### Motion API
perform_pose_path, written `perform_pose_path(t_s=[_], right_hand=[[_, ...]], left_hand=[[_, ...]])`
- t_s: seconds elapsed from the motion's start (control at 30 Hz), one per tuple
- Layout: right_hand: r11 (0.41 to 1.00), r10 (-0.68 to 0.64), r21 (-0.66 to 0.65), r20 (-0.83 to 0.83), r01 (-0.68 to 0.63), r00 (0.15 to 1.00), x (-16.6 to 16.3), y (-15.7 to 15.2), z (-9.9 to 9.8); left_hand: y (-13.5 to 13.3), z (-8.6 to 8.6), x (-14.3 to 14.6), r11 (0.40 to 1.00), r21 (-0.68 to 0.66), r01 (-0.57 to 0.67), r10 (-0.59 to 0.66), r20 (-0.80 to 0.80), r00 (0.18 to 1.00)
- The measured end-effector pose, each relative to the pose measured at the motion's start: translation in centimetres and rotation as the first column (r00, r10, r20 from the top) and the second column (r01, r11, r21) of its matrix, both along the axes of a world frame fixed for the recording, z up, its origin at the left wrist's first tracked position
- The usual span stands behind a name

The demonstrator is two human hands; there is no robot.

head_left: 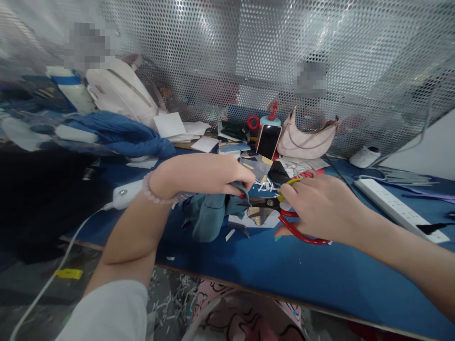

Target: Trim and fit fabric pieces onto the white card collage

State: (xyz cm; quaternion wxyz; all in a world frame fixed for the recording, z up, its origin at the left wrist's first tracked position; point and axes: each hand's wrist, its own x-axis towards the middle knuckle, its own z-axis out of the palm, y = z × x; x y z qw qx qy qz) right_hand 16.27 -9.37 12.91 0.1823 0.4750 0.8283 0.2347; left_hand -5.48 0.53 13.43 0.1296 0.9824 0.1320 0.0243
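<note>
My left hand pinches the edge of a grey-blue piece of cloth, which hangs bunched below it over the blue table. In my right hand is a pair of scissors with red and yellow handles, fingers closed around the grips. Their dark blades point left and meet the cloth close to my left fingertips. A small bit of red shows beside those fingertips; I cannot make out what it is. Under the blades lie white paper and a brownish scrap.
Behind my hands stand a phone, a pink handbag and paper cards. A white power strip lies at right. Blue fabric and a pale backpack are at left, before a perforated metal screen.
</note>
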Motion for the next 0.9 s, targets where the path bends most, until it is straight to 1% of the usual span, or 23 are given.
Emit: perform_pose_path(t_s=[0.1,0.23,0.33,0.47,0.63,0.8,0.9], right_hand=[[0.999,0.033,0.025,0.003,-0.033,0.999,0.4,0.0,-0.2],[0.992,0.111,0.057,0.001,-0.111,0.994,0.4,0.2,-0.3],[0.991,0.127,0.035,-0.014,-0.126,0.992,-0.1,0.4,-0.2],[0.993,0.114,-0.025,-0.035,-0.115,0.993,-0.8,0.6,0.0],[0.994,0.093,-0.060,-0.039,-0.095,0.995,-1.4,0.5,-0.2],[0.992,0.027,-0.122,-0.007,-0.028,1.000,-1.6,0.0,-0.1],[0.995,-0.044,-0.086,0.027,0.046,0.999,-1.4,0.0,0.3]], left_hand=[[0.0,0.0,-0.1,1.000,-0.012,-0.006,0.006,-0.007,1.000],[-0.1,0.0,-0.1,1.000,-0.005,-0.013,0.013,-0.022,1.000],[-0.2,0.0,0.0,1.000,-0.010,0.011,-0.011,-0.014,1.000],[-0.5,0.2,0.1,0.999,-0.030,0.042,-0.042,-0.007,0.999],[-0.6,0.3,-0.1,1.000,-0.008,0.020,-0.020,-0.031,0.999],[-0.5,0.2,-0.2,0.999,0.011,0.030,-0.030,-0.031,0.999],[-0.6,0.0,-0.1,0.997,0.071,0.024,-0.025,0.012,1.000]])
